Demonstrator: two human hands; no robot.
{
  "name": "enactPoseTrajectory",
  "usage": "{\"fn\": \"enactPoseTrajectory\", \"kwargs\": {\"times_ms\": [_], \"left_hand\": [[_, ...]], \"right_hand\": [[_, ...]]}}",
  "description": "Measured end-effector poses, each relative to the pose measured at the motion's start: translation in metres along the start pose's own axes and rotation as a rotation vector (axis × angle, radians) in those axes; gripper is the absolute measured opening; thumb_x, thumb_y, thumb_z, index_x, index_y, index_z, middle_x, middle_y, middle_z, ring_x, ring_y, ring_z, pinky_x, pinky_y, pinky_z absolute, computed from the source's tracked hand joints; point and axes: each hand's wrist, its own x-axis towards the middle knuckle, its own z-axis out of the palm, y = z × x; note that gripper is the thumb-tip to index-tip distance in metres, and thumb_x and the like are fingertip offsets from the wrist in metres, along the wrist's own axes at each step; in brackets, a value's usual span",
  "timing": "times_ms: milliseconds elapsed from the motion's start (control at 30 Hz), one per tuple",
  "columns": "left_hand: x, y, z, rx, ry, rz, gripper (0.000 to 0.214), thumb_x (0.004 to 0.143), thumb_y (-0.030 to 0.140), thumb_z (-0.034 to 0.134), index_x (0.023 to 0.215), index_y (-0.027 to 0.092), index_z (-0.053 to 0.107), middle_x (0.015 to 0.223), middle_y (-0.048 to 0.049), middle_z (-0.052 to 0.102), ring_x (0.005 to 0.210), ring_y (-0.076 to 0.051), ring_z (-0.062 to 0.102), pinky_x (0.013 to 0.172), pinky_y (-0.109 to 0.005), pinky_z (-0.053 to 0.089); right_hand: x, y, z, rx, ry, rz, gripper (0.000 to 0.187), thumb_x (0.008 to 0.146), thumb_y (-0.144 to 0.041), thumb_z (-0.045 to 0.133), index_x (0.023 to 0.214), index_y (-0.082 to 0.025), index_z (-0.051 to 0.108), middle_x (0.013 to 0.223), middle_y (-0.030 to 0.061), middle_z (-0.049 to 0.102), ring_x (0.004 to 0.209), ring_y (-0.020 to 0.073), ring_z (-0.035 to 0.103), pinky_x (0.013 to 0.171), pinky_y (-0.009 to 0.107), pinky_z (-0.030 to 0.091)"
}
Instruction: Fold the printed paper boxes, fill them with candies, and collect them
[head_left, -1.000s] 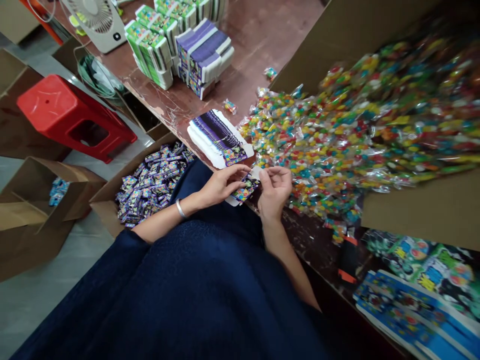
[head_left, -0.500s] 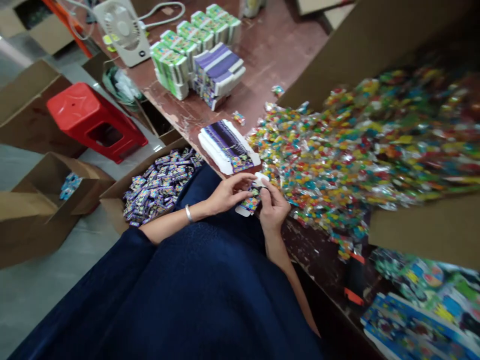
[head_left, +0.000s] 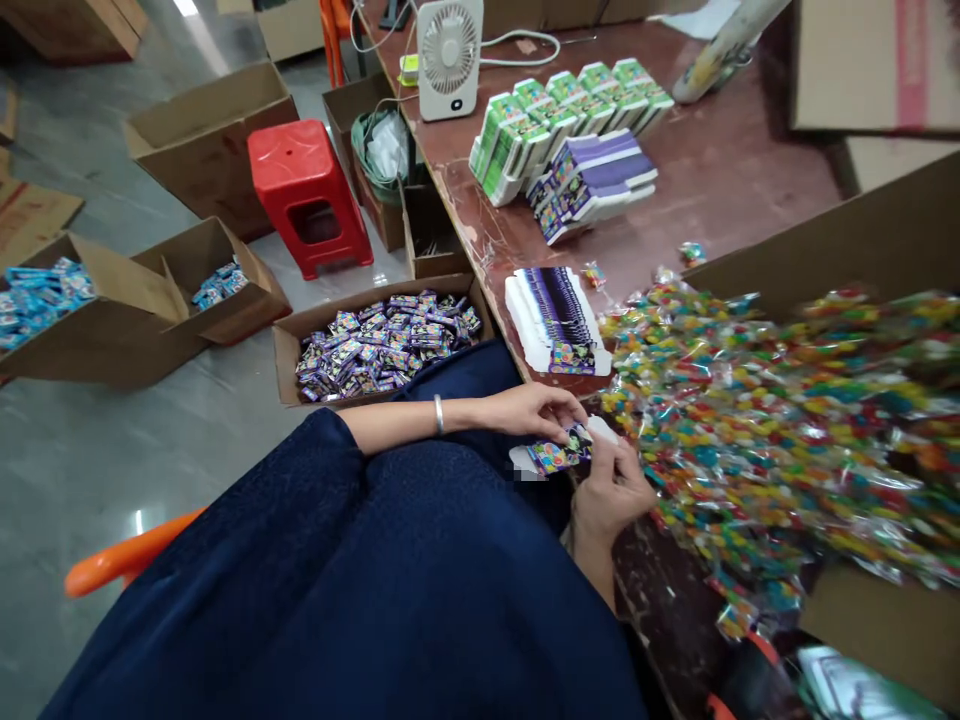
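Observation:
Both my hands hold one small printed carton (head_left: 559,452), purple with bright candy pictures and white end flaps, above my lap by the table edge. My left hand (head_left: 536,412), with a silver bangle at the wrist, grips its upper side. At the right end, near a white flap, my right hand (head_left: 611,487) pinches it between thumb and fingers. Just beyond lies a row of flat purple cartons (head_left: 559,320) on the table. To the right spreads a large heap of clear-wrapped colourful candies (head_left: 720,420). Whether candy is inside the held carton cannot be seen.
Below the table's left edge a cardboard box (head_left: 289,365) holds many purple packs (head_left: 382,345). Stacks of green cartons (head_left: 510,140) and purple cartons (head_left: 600,175) stand farther back near a white fan (head_left: 450,60). A red stool (head_left: 307,190) and boxes of blue packs (head_left: 49,290) are on the floor.
The view has swung left, so everything sits farther right in the picture. Both hands still hold the carton, which now lies more level.

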Motion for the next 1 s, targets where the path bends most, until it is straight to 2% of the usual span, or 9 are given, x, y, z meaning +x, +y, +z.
{"fn": "enactPoseTrajectory", "kwargs": {"times_ms": [100, 200, 367, 500, 633, 767, 867, 933, 1000], "left_hand": [[-0.004, 0.006, 0.001, 0.186, 0.008, 0.145, 0.022, 0.082, 0.007, 0.079, 0.100, 0.014, 0.071, 0.088, -0.0016, 0.068, 0.083, -0.013, 0.061, 0.084, -0.030, 0.050], [-0.008, 0.007, 0.004, 0.226, -0.002, 0.165, 0.023, 0.079, 0.007, 0.082, 0.098, 0.015, 0.072, 0.086, -0.0011, 0.066, 0.082, -0.015, 0.060, 0.081, -0.029, 0.049], [-0.013, 0.003, 0.012, 0.027, 0.023, 0.079, 0.024, 0.082, 0.008, 0.080, 0.099, 0.014, 0.065, 0.081, 0.0011, 0.064, 0.076, -0.013, 0.061, 0.076, -0.027, 0.050], [-0.019, 0.003, 0.014, -0.060, 0.047, 0.065, 0.027, 0.081, 0.008, 0.081, 0.095, 0.016, 0.060, 0.078, 0.0035, 0.062, 0.073, -0.011, 0.058, 0.075, -0.027, 0.050], [-0.023, -0.003, 0.015, -0.092, 0.040, 0.054, 0.032, 0.074, 0.002, 0.082, 0.093, 0.016, 0.059, 0.077, 0.0045, 0.060, 0.073, -0.011, 0.058, 0.077, -0.029, 0.050], [-0.023, -0.011, 0.016, -0.222, 0.137, 0.025, 0.038, 0.073, -0.002, 0.080, 0.092, 0.016, 0.053, 0.080, 0.0044, 0.061, 0.076, -0.010, 0.061, 0.081, -0.031, 0.052], [-0.025, -0.013, 0.015, -0.251, 0.167, 0.005, 0.041, 0.075, -0.004, 0.076, 0.095, 0.017, 0.048, 0.081, 0.0040, 0.062, 0.074, -0.010, 0.063, 0.080, -0.032, 0.054], [-0.030, -0.012, 0.012, -0.171, 0.185, 0.046, 0.041, 0.075, -0.006, 0.074, 0.099, 0.016, 0.049, 0.083, 0.0024, 0.063, 0.076, -0.010, 0.064, 0.079, -0.031, 0.054], [-0.035, -0.011, 0.008, -0.083, 0.222, 0.105, 0.041, 0.074, -0.006, 0.074, 0.100, 0.016, 0.051, 0.087, 0.0008, 0.064, 0.080, -0.010, 0.065, 0.079, -0.030, 0.054]], "right_hand": [[-0.004, 0.001, -0.001, -0.019, 0.035, 0.021, 0.033, 0.090, -0.048, 0.071, 0.092, -0.018, 0.083, 0.099, 0.0105, 0.082, 0.099, 0.0304, 0.077, 0.100, 0.050, 0.059], [-0.008, 0.007, 0.001, 0.017, 0.107, 0.094, 0.036, 0.085, -0.052, 0.075, 0.090, -0.017, 0.081, 0.095, 0.0104, 0.081, 0.094, 0.0300, 0.077, 0.097, 0.051, 0.060], [-0.016, 0.005, 0.004, 0.142, 0.211, 0.178, 0.053, 0.073, -0.055, 0.084, 0.108, -0.016, 0.075, 0.099, 0.0100, 0.078, 0.087, 0.0273, 0.076, 0.087, 0.048, 0.063], [-0.022, -0.001, 0.003, 0.060, 0.195, 0.156, 0.045, 0.078, -0.058, 0.079, 0.096, -0.017, 0.074, 0.092, 0.0083, 0.074, 0.088, 0.0286, 0.075, 0.083, 0.048, 0.063], [-0.021, -0.002, 0.005, 0.082, 0.187, 0.108, 0.042, 0.075, -0.057, 0.081, 0.084, -0.018, 0.069, 0.092, 0.0077, 0.073, 0.093, 0.0284, 0.074, 0.093, 0.049, 0.061], [-0.017, -0.008, 0.013, 0.190, 0.198, 0.043, 0.042, 0.070, -0.050, 0.088, 0.088, -0.021, 0.063, 0.088, 0.0029, 0.071, 0.084, 0.0227, 0.073, 0.091, 0.044, 0.061], [-0.013, -0.018, 0.015, 0.201, 0.153, 0.066, 0.040, 0.075, -0.054, 0.084, 0.080, -0.021, 0.062, 0.082, 0.0009, 0.070, 0.075, 0.0189, 0.070, 0.087, 0.042, 0.060], [-0.009, -0.025, 0.015, 0.175, 0.060, 0.108, 0.040, 0.073, -0.054, 0.085, 0.075, -0.020, 0.065, 0.079, 0.0005, 0.071, 0.072, 0.0173, 0.068, 0.084, 0.039, 0.059], [-0.003, -0.029, 0.013, 0.175, -0.074, 0.176, 0.037, 0.066, -0.048, 0.090, 0.078, -0.020, 0.070, 0.078, 0.0006, 0.073, 0.073, 0.0166, 0.068, 0.079, 0.035, 0.058]]}}
